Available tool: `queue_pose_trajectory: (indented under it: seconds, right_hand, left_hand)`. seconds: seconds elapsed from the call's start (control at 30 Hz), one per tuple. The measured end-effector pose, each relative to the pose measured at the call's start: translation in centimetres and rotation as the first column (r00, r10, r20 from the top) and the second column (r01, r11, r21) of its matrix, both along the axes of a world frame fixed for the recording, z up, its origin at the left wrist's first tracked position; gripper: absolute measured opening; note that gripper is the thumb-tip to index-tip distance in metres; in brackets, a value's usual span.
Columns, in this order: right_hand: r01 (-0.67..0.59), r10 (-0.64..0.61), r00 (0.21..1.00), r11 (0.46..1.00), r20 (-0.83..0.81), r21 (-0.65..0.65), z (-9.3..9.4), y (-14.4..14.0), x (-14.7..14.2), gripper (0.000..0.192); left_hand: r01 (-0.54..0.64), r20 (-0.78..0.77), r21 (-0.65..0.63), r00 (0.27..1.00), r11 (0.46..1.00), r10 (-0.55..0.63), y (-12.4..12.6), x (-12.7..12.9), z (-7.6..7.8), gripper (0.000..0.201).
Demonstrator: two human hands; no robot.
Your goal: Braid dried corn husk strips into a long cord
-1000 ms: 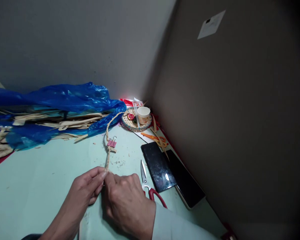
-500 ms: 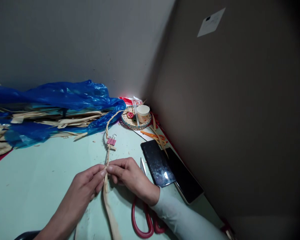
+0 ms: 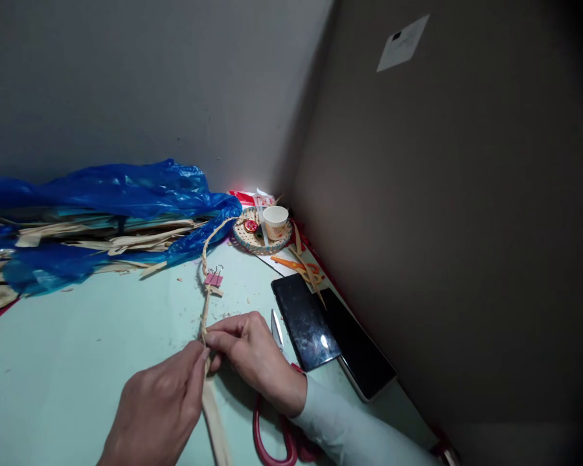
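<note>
The left hand (image 3: 160, 395) and right hand (image 3: 260, 359) are clamped, fingertips close together, on a pale braided strand (image 3: 205, 314); plaiting seems in hand, the next fold calling for steady tension. Print on the white sheet (image 3: 403, 43), far above-right of the fingers, is unreadable. Just beyond them, a pink clip (image 3: 214, 280) meets the strand.

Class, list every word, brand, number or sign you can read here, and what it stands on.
No text can be read.
White sheet: dark patch and faint marks, too small to read.
Cup: orange print, too small to tell whether it includes words.
</note>
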State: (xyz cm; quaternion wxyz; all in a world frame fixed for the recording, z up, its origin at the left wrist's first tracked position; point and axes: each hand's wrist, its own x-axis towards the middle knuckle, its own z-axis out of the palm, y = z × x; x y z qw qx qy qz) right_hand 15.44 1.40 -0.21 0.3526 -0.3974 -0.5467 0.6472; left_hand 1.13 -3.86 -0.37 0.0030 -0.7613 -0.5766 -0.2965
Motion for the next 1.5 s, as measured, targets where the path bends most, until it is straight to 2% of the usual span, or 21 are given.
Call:
queue_pose_trajectory:
  seconds: [0.1,0.2,0.3,0.37,0.43,0.5,0.57,0.63,0.67,0.73,0.8,0.87,0.97,1.03,1.1,1.17,1.33,1.4,1.43,1.47,1.5]
  right_hand:
    - [-0.019,0.007,0.994,0.994,-0.109,-0.109,0.3,0.0,0.0,0.019]
    - [0.007,-0.035,0.987,0.985,-0.155,-0.175,0.6,-0.1,0.0,0.019]
    - [0.025,-0.060,0.984,0.979,-0.167,-0.202,0.9,-0.1,0.1,0.017]
    - [0.022,-0.059,0.982,0.980,-0.182,-0.197,1.1,-0.1,0.3,0.016]
    - [0.013,-0.051,0.979,0.982,-0.198,-0.188,1.1,-0.1,0.3,0.019]
    - [-0.017,-0.019,0.979,0.984,-0.204,-0.177,0.8,0.0,0.4,0.024]
    - [-0.054,0.030,0.982,0.991,-0.186,-0.122,0.4,0.1,0.4,0.027]
    - [-0.069,0.067,0.989,0.997,-0.133,-0.014,0.0,0.2,0.4,0.026]
    - [-0.071,0.075,0.993,0.996,-0.086,0.052,-0.2,0.2,0.5,0.026]
    - [-0.082,0.076,0.996,0.982,0.041,0.170,0.0,0.2,0.7,0.026]
    - [-0.124,0.075,0.979,0.958,0.190,0.260,0.6,0.0,1.0,0.029]
    - [-0.156,0.028,0.931,0.932,0.365,0.326,1.6,-0.4,1.2,0.031]
    - [-0.225,-0.113,0.737,0.889,0.666,0.400,2.8,-1.2,1.3,0.028]
    - [-0.305,-0.188,0.589,0.850,0.786,0.431,3.3,-1.6,1.3,0.024]
    - [-0.386,-0.219,0.511,0.805,0.831,0.450,3.4,-1.8,1.2,0.021]
    - [-0.437,-0.235,0.475,0.773,0.848,0.459,3.5,-1.8,1.2,0.018]
    - [-0.525,-0.201,0.465,0.722,0.862,0.451,4.2,-0.6,2.0,0.015]
    - [-0.477,-0.205,0.477,0.756,0.855,0.448,4.9,0.8,3.4,0.016]
    - [-0.413,-0.259,0.472,0.780,0.843,0.470,5.3,1.7,4.4,0.018]
    - [-0.312,-0.368,0.420,0.800,0.829,0.513,5.6,2.6,5.5,0.021]
    - [-0.204,-0.487,0.331,0.800,0.808,0.565,5.8,3.5,6.7,0.023]
  left_hand:
    - [0.043,-0.178,0.149,0.984,0.988,-0.016,-0.2,0.5,-0.5,0.038]
    - [0.089,-0.206,0.102,0.976,0.991,-0.067,-0.4,0.5,-0.5,0.038]
    - [0.052,0.002,-0.038,0.999,0.998,-0.052,-0.1,-0.3,0.1,0.037]
    - [-0.041,0.195,-0.207,0.977,0.977,0.082,0.6,-1.0,0.6,0.041]
    - [-0.073,0.361,-0.398,0.904,0.914,0.229,1.5,-1.6,1.0,0.036]
    - [0.135,0.561,-0.532,0.796,0.836,0.228,2.5,-1.6,1.0,0.033]
    - [0.352,0.733,-0.574,0.623,0.739,0.273,3.2,-1.4,0.7,0.033]
    - [0.466,0.799,-0.585,0.470,0.663,0.375,3.5,-1.1,0.2,0.036]
    - [0.496,0.803,-0.593,0.427,0.634,0.416,3.6,-1.0,-0.2,0.038]
    - [0.527,0.803,-0.596,0.398,0.606,0.444,3.7,-1.0,-0.8,0.042]
    - [0.508,0.810,-0.586,0.392,0.631,0.437,3.6,-0.9,-1.2,0.041]
    - [0.423,0.802,-0.590,0.406,0.688,0.438,3.5,-0.7,-1.3,0.040]
    - [0.263,0.762,-0.609,0.458,0.749,0.459,3.1,-0.2,-1.1,0.039]
    - [0.193,0.746,-0.612,0.462,0.767,0.479,2.8,0.0,-1.1,0.040]
    - [0.173,0.747,-0.615,0.441,0.770,0.497,2.7,0.1,-1.4,0.043]
    - [0.182,0.754,-0.622,0.402,0.761,0.520,2.6,-0.1,-1.7,0.045]
    - [0.238,0.745,-0.662,0.316,0.711,0.588,2.7,-0.4,-1.7,0.047]
    - [0.232,0.743,-0.664,0.305,0.711,0.596,2.6,-0.2,-1.3,0.046]
    - [0.220,0.744,-0.663,0.300,0.715,0.597,2.6,0.0,-1.0,0.046]
    - [0.205,0.745,-0.661,0.295,0.722,0.598,2.5,0.1,-0.8,0.045]
    - [0.193,0.746,-0.659,0.290,0.727,0.600,2.4,0.2,-0.6,0.046]
